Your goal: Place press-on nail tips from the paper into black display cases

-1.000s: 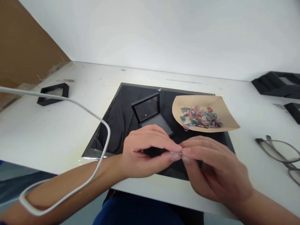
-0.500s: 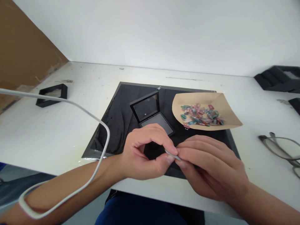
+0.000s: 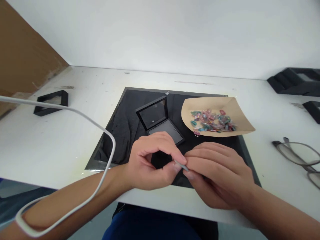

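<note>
Between the fingertips of both hands is a small, thin grey piece [image 3: 181, 165], seen nearly edge-on. My left hand [image 3: 156, 161] pinches its left end between thumb and forefinger. At its right end, my right hand [image 3: 218, 173] closes thumb and fingers on it. Just beyond my left hand, a black case [image 3: 153, 115] stands open on a black mat [image 3: 117, 133], its windowed lid raised and a grey panel in its base. A tan paper tray [image 3: 240, 115] on the mat's right side holds several small pink and green wrapped pieces [image 3: 212, 120].
A black frame [image 3: 51, 102] lies at the left of the white table [image 3: 87, 80]. Black frames [image 3: 296, 81] are stacked at the far right, above a pair of glasses [image 3: 297, 152]. A white cable [image 3: 93, 120] loops over my left forearm.
The whole view has shifted slightly, so the table items appear a little further left. Both hands keep their hold on the grey piece, which looks slightly more tilted.
</note>
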`<action>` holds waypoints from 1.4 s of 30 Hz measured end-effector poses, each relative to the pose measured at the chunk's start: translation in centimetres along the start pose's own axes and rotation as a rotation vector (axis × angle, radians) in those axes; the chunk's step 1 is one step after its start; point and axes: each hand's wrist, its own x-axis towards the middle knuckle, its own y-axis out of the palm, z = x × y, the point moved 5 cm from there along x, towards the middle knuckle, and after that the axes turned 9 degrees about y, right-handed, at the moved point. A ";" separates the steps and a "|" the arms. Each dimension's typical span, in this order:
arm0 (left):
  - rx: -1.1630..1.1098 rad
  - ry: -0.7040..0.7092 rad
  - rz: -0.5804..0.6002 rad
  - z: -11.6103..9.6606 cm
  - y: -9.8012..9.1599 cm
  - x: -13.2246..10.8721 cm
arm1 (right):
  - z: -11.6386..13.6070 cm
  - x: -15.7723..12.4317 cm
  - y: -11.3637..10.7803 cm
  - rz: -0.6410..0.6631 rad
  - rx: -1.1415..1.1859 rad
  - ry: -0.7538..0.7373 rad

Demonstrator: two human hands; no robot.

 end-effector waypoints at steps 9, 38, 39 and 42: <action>0.031 -0.039 -0.005 0.3 -0.1 -0.5 | -0.6 0.1 -0.5 -0.006 0.001 0.071; 0.446 0.370 0.076 -1.8 -0.3 -0.3 | -0.7 0.0 -1.2 0.207 0.019 0.120; 0.444 0.386 0.084 -1.9 -0.3 -0.3 | -0.7 0.1 -1.2 0.205 0.025 0.123; 0.403 0.425 0.065 -2.0 -0.6 -0.3 | -0.4 0.1 -1.3 0.215 0.062 0.132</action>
